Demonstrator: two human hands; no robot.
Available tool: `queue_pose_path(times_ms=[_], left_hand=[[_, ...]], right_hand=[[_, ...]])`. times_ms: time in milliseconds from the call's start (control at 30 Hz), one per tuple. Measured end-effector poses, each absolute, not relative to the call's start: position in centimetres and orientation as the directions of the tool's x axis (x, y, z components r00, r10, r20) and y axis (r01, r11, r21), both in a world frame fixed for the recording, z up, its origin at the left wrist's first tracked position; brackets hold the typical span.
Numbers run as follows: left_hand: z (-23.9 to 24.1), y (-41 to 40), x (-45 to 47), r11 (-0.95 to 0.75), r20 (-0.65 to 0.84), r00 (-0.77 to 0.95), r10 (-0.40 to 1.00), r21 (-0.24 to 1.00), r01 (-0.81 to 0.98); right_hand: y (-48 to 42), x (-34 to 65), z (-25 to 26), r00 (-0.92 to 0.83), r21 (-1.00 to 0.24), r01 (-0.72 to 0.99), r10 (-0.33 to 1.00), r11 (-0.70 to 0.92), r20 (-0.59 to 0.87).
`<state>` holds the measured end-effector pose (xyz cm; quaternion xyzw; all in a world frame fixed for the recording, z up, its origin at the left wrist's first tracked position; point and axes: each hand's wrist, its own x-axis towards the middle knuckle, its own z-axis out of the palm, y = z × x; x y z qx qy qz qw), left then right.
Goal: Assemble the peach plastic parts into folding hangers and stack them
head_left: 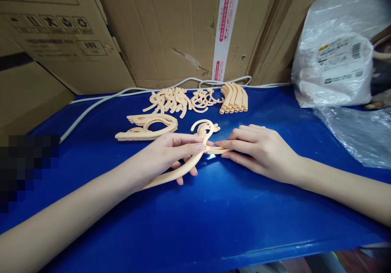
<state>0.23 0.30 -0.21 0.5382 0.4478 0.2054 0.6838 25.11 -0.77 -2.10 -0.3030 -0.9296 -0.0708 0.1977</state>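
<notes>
Between my hands is a cream plastic clothes hanger [179, 172] with a curved hook [210, 131] pointing up and away from me. My left hand [171, 153] is closed round its long left arm near the joint, thumb on top. Fingers of my right hand [259, 150] pinch the shorter right piece [216, 150], whose far end they hide. Just behind the hook lies a small group of cream parts [215, 128], partly covered by it. Beyond my left hand, flat stacked hanger pieces [146, 128] rest on the blue table.
At the back lie a heap of cream curved parts [169, 101], loose hooks [203, 100] and a neat row of curved tubes [234, 98]. A white cable [100, 104] runs along cardboard boxes [171, 32]. Plastic-wrapped packs [336, 69] stand right on the blue table [195, 228].
</notes>
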Motion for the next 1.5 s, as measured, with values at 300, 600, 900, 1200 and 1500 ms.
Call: queue_pose_path(times_ms=[300,600,900,1200,1500], left_hand=[[0.31,0.02,0.55,0.334,-0.415,0.497,0.762,0.909,0.248],[0.08,-0.08,0.32,0.327,-0.387,0.523,0.76,0.922,0.207],[0.01,0.0,0.44,0.313,-0.377,0.472,0.797,0.926,0.212],[0.18,-0.21,0.47,0.313,-0.348,0.478,0.806,0.937,0.154],[0.13,-0.07,0.41,0.312,-0.337,0.48,0.81,0.94,0.134]], right_hand=[[-0.73,25.03,-2.26,-0.738,0.034,0.591,0.523,0.806,0.426],[-0.88,24.87,-2.1,-0.746,0.072,0.583,0.498,0.809,0.443],[-0.99,24.85,-2.11,-0.767,0.144,0.569,0.459,0.81,0.448],[-1.26,24.66,-1.83,-0.768,0.174,0.566,0.439,0.806,0.467],[-1.21,24.61,-1.78,-0.772,0.145,0.554,0.441,0.82,0.458]])
